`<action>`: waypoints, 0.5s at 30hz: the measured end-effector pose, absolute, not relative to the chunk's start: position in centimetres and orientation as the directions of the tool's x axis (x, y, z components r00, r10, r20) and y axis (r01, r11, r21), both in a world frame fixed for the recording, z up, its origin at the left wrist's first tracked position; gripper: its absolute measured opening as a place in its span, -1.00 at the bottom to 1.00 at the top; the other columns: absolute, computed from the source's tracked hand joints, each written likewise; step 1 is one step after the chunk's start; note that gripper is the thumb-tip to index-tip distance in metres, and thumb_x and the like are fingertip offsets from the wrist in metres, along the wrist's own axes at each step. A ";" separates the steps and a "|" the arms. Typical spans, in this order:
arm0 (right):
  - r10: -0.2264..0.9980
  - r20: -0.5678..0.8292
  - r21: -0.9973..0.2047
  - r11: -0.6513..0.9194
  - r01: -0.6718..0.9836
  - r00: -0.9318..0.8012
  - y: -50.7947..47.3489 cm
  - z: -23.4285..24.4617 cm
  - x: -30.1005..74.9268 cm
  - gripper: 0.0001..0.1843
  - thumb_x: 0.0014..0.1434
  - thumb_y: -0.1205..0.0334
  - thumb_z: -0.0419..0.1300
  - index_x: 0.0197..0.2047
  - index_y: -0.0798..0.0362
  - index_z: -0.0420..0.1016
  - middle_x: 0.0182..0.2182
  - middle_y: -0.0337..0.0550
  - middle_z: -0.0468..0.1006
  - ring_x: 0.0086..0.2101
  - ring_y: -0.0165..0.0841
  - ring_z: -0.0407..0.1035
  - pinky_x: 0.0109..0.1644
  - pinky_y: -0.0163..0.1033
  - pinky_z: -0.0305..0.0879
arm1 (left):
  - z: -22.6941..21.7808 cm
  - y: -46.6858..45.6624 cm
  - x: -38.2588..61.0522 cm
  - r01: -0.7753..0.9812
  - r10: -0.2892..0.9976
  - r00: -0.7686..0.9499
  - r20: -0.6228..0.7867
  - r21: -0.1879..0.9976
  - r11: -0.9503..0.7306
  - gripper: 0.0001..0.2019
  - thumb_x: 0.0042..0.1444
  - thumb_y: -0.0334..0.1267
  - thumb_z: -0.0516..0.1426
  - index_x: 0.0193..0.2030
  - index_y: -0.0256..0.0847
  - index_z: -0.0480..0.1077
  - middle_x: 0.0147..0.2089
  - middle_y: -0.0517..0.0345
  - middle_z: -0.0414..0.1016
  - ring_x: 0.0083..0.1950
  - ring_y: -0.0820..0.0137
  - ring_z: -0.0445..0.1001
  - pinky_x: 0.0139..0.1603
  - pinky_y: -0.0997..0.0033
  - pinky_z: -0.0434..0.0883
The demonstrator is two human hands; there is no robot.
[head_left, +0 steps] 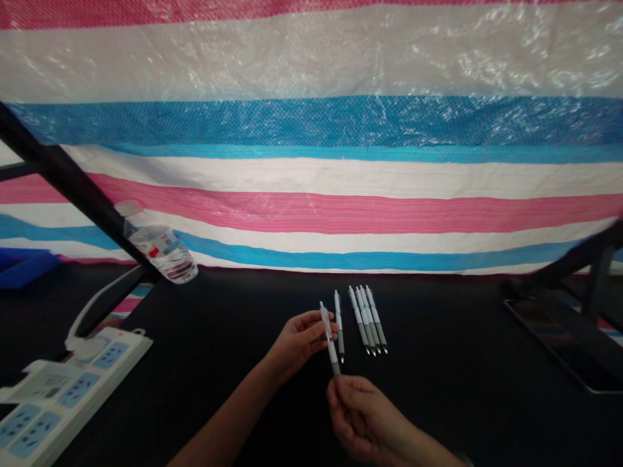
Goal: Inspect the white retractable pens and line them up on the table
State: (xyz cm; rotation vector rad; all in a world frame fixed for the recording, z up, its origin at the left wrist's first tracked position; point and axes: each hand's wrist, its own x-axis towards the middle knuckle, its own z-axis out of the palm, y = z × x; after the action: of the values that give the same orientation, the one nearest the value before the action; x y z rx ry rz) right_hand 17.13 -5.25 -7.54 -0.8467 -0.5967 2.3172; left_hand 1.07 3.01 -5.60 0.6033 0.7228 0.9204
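A white pen with a grey grip [331,342] is held up in front of me, its button end pointing up and away. My left hand [304,337] pinches its upper part near the clear clip, with fingertips showing past it. Lower down, my right hand [363,415] closes around the grey grip and hides the writing tip. Just beyond, a similar single pen [339,324] lies on the black table [438,363]. To its right, several matching pens [368,319] lie side by side, tips toward me.
A white power strip [92,389] with a plug in it is at the left. A water bottle [165,250] leans behind a black bar [73,188]. There is a blue tray [26,267] far left, a dark tablet-like device [564,344] at right, and a striped sheet [311,214] behind.
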 end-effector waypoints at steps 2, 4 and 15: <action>0.651 -0.434 -0.575 -0.732 -0.364 -0.623 -5.2 -7.5 17.1 -0.41 -0.07 -0.30 0.38 -0.41 0.05 0.31 -0.79 -0.40 0.32 -0.83 -0.60 -0.02 -0.79 -0.49 -0.22 | -5.6 2.9 1.1 -0.446 0.866 0.401 -0.297 0.763 0.468 -0.67 -0.03 -0.20 0.43 -0.15 -0.33 0.59 -0.25 -0.06 0.66 -0.30 0.37 0.61 -0.39 0.56 0.41; 0.640 -0.443 -0.580 -0.739 -0.344 -0.628 -5.2 -7.5 17.2 -0.43 -0.06 -0.29 0.37 -0.43 0.04 0.31 -0.79 -0.39 0.32 -0.84 -0.61 -0.06 -0.79 -0.49 -0.23 | -5.6 2.8 1.2 -0.421 0.884 0.371 -0.285 0.796 0.434 -0.65 -0.05 -0.16 0.43 -0.17 -0.32 0.57 -0.30 -0.04 0.66 -0.33 0.37 0.61 -0.44 0.58 0.38; 0.635 -0.506 -0.590 -0.749 -0.302 -0.584 -5.0 -7.0 17.3 -0.47 -0.08 -0.22 0.37 -0.47 0.04 0.29 -0.80 -0.40 0.31 -0.85 -0.61 -0.06 -0.79 -0.50 -0.24 | -5.2 2.4 1.9 -0.393 0.920 0.256 -0.297 0.837 0.380 -0.60 -0.14 -0.11 0.46 -0.22 -0.34 0.58 -0.37 -0.03 0.66 -0.38 0.36 0.61 -0.49 0.60 0.33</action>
State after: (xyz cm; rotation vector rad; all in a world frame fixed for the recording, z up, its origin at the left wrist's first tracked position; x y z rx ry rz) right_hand 17.33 -4.98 -7.00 -0.9852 -0.6112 2.3159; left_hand 1.93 2.45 -5.18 0.7129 0.8996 1.0015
